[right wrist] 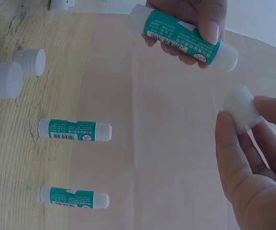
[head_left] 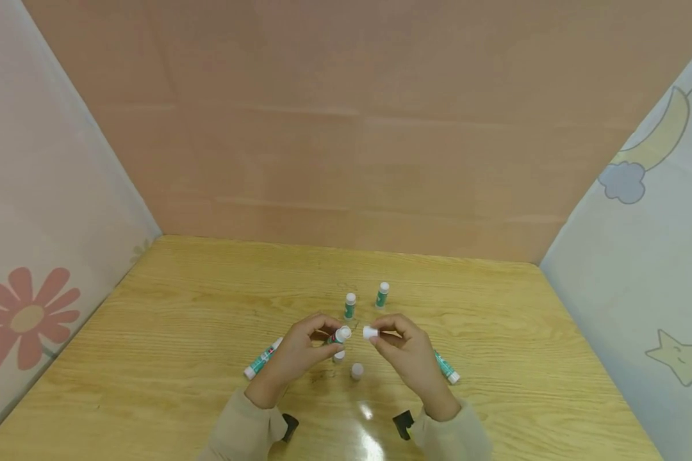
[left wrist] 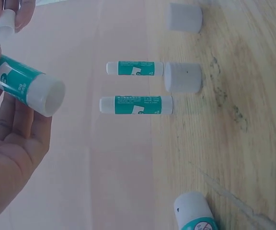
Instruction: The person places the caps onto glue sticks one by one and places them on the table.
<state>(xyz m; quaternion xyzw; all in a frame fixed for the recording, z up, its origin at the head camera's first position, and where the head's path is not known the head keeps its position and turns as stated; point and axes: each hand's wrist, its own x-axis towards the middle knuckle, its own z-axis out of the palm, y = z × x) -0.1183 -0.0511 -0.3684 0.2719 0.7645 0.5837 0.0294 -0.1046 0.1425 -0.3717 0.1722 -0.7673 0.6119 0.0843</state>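
My left hand [head_left: 300, 349] grips a green-and-white glue stick [right wrist: 181, 38] between thumb and fingers, tilted, one white end toward the other hand. My right hand [head_left: 408, 351] pinches a small white cap [right wrist: 241, 109] by its sides, a short gap away from that end. Beyond the hands, two glue sticks stand upright on the table, one glue stick [head_left: 350, 307] nearer and another glue stick [head_left: 382, 295] farther right. Below the hands, two loose white caps stand on the table: one cap [head_left: 357, 371] in front, the other cap [head_left: 339, 357] near the left fingertips.
A glue stick [head_left: 261, 361] lies on the wooden table [head_left: 196, 294] left of the left hand. Another glue stick [head_left: 446, 367] lies right of the right hand, partly hidden by it. A brown-pink backdrop [head_left: 346, 160] rises behind the table, with patterned side panels.
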